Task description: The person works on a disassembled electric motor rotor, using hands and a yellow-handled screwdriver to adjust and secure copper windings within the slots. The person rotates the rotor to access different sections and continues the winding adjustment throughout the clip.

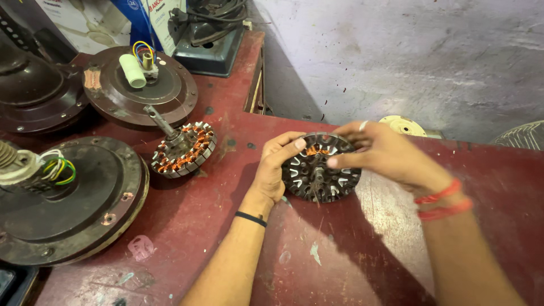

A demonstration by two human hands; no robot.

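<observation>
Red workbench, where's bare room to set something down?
Bare patches on the red workbench: between the forearms below the held stator, and right beside the right hand. Crowded left: motor housings and the second stator.

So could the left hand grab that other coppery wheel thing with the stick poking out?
Probably yes, but not right away. The left hand is busy gripping the round metal stator together with the right hand. The second stator with copper windings lies close by to the left, with only bare red table between.
</observation>
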